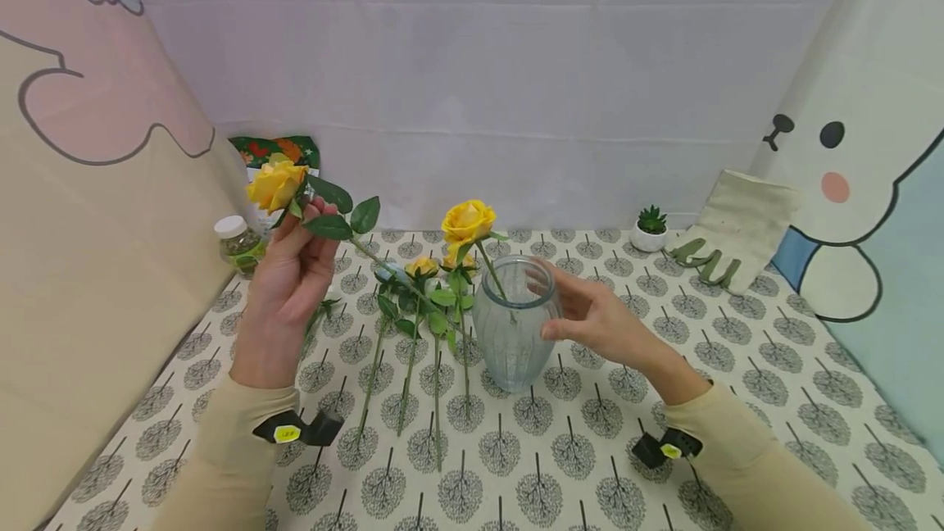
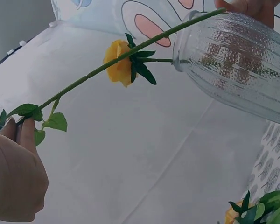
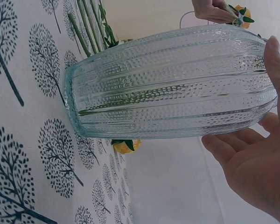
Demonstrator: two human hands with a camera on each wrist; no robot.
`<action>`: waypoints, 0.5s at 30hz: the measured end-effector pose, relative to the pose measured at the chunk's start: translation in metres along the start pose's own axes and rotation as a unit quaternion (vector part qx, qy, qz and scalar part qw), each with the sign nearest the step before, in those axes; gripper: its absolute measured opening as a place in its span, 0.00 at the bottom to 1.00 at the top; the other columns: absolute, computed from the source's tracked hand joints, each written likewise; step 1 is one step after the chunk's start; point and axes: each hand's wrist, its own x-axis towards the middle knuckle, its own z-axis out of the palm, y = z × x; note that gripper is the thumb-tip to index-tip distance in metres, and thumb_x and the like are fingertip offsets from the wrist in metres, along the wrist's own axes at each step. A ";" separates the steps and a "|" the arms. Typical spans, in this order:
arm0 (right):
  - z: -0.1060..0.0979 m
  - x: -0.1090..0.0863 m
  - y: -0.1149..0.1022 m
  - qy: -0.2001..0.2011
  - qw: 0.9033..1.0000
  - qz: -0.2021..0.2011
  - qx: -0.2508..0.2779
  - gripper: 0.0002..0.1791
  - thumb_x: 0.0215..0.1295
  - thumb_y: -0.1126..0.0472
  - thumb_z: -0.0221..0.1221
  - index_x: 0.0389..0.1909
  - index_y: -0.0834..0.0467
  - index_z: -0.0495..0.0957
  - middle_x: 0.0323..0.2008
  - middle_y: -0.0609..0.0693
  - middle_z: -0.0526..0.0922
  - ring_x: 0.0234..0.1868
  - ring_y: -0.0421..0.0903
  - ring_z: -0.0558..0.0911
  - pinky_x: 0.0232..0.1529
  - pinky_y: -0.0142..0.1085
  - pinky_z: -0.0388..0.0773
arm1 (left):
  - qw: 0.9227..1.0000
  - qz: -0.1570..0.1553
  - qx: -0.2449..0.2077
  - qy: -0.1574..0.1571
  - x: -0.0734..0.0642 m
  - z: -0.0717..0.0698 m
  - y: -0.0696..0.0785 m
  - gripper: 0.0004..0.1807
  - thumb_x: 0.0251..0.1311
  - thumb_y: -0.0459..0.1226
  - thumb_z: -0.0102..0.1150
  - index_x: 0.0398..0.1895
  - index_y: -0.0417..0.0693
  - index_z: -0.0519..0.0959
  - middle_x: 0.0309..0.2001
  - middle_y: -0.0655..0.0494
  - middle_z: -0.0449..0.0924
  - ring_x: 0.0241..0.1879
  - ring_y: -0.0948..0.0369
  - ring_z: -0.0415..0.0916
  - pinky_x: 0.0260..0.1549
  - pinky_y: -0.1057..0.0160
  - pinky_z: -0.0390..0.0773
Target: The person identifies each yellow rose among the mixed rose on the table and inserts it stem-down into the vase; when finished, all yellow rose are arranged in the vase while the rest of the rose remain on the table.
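Rose (image 1: 276, 185) up, glass vase (image 1: 515, 351) steadied
Left hand (image 1: 289, 273) pinches the rose's stem (image 2: 86, 77), left of the vase; right hand (image 1: 605, 322) grips the vase's upper side. If that stem snags the rim (image 1: 516, 305), I reckon the vase could tip.

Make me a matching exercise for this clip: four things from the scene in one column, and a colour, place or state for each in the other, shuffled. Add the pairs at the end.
Things
1. Vase
2. Jar
3. Glove
4. Small plant

Descriptions
A. Pale, partly green
B. In a white pot
C. Holds one rose, with the right hand at its side
D. Has a white lid

Pairs: 1-C, 2-D, 3-A, 4-B
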 end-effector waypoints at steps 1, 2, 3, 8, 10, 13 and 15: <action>0.000 0.000 0.000 0.001 1.000 0.003 0.001 0.49 0.61 0.59 0.70 0.79 0.51 0.54 0.71 0.60 0.66 0.67 0.57 0.73 0.63 0.43 0.74 | 1.000 0.000 -0.004 0.001 0.001 0.001 -0.002 0.07 0.59 0.16 0.57 0.37 0.24 0.83 0.36 0.33 0.84 0.36 0.41 0.86 0.45 0.51 0.84; 0.000 0.000 0.000 0.001 1.000 0.005 0.002 0.49 0.60 0.59 0.70 0.79 0.51 0.54 0.71 0.60 0.66 0.66 0.57 0.73 0.63 0.43 0.74 | 1.000 0.001 -0.008 0.000 0.001 0.002 -0.003 0.07 0.59 0.16 0.57 0.37 0.24 0.83 0.36 0.33 0.84 0.36 0.41 0.86 0.45 0.51 0.84; 0.000 0.000 0.000 0.001 1.000 0.005 0.003 0.49 0.60 0.59 0.70 0.79 0.51 0.54 0.71 0.60 0.66 0.66 0.57 0.73 0.63 0.43 0.74 | 1.000 0.002 -0.013 0.000 0.002 0.003 -0.005 0.07 0.58 0.16 0.58 0.37 0.25 0.83 0.35 0.33 0.85 0.36 0.41 0.86 0.44 0.50 0.84; 0.000 0.000 0.001 -0.003 1.000 0.004 0.012 0.49 0.60 0.61 0.70 0.79 0.51 0.54 0.71 0.61 0.66 0.66 0.57 0.73 0.63 0.43 0.74 | 0.999 0.027 -0.043 0.001 0.005 0.009 -0.011 0.08 0.54 0.15 0.61 0.36 0.26 0.82 0.34 0.34 0.84 0.35 0.42 0.86 0.41 0.50 0.85; 0.000 0.000 0.001 -0.004 1.000 0.003 0.012 0.49 0.60 0.61 0.70 0.79 0.51 0.54 0.71 0.61 0.66 0.66 0.57 0.73 0.63 0.43 0.74 | 0.997 0.045 -0.059 0.005 0.007 0.012 -0.013 0.09 0.52 0.14 0.62 0.36 0.26 0.81 0.34 0.35 0.84 0.34 0.42 0.86 0.39 0.51 0.85; 0.000 0.000 0.001 -0.004 1.000 0.004 0.013 0.49 0.60 0.61 0.70 0.79 0.50 0.54 0.71 0.61 0.66 0.66 0.57 0.73 0.63 0.43 0.74 | 0.994 0.077 -0.079 0.008 0.011 0.015 -0.015 0.11 0.49 0.13 0.63 0.35 0.27 0.81 0.33 0.35 0.82 0.32 0.42 0.85 0.36 0.51 0.86; 0.000 0.001 0.001 -0.005 1.000 0.005 0.013 0.49 0.61 0.61 0.70 0.79 0.50 0.54 0.71 0.60 0.66 0.66 0.56 0.73 0.63 0.43 0.73 | 0.992 0.093 -0.081 0.009 0.014 0.017 -0.015 0.11 0.48 0.13 0.64 0.34 0.27 0.81 0.33 0.35 0.82 0.32 0.42 0.85 0.34 0.51 0.86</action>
